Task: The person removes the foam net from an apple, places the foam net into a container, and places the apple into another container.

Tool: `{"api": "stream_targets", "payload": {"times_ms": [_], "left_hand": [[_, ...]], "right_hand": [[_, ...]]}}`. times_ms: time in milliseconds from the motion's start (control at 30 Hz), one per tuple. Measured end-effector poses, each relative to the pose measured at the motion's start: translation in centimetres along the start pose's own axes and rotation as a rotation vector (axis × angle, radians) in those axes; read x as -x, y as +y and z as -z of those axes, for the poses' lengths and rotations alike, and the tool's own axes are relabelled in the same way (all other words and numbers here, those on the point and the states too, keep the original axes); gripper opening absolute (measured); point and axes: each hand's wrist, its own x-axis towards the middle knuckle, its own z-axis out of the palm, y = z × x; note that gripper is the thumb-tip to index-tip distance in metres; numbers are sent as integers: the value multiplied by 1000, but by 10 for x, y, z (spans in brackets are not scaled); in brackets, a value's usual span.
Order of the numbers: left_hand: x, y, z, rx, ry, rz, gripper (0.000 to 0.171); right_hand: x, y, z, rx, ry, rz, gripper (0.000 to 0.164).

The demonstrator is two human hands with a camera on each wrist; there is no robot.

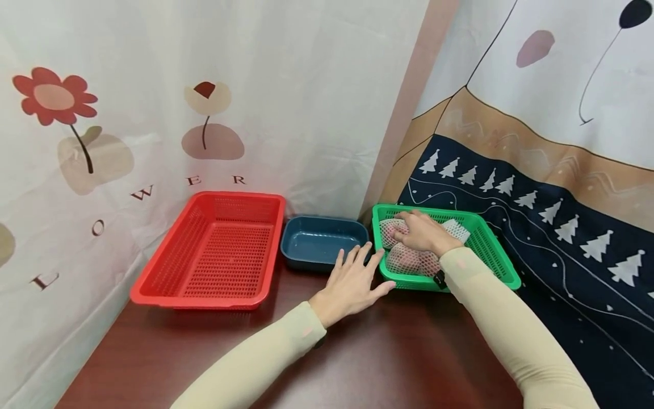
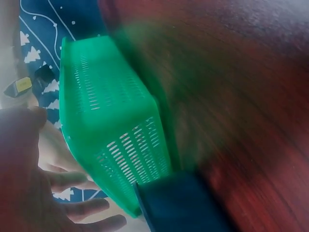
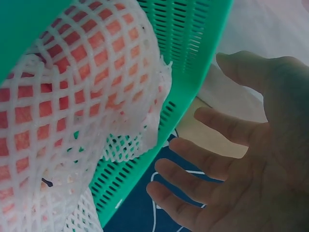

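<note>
Reddish round fruits [image 1: 403, 260] wrapped in white foam nets lie in the left part of the green basket [image 1: 487, 247]. In the head view my right hand [image 1: 425, 232] is over these fruits. The right wrist view shows the right hand [image 3: 236, 159] with its fingers apart and nothing in them, beside a netted fruit [image 3: 111, 63]. My left hand [image 1: 352, 287] is spread with straight fingers in front of the blue dish [image 1: 311, 245], near the green basket's left side. It holds nothing. In the left wrist view the left hand's fingers [image 2: 84, 207] extend alongside the green basket [image 2: 91, 125].
A red perforated basket [image 1: 227, 261] stands on the left of the brown table [image 1: 368, 352], with nothing in it. The blue dish sits between the two baskets. Behind them hangs a white printed curtain [image 1: 306, 102]; a dark blue tree-patterned cloth [image 1: 562, 272] borders the right side.
</note>
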Motion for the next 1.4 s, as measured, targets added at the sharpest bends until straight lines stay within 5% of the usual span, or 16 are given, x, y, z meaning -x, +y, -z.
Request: {"api": "stream_targets", "payload": {"times_ms": [900, 1400], "left_hand": [[-31, 4, -1, -29, -44, 18, 94], [-30, 6, -6, -38, -89, 37, 93]], "right_hand": [[-33, 10, 0, 58, -94, -31, 66], [-46, 13, -5, 66, -153, -44, 63]]}}
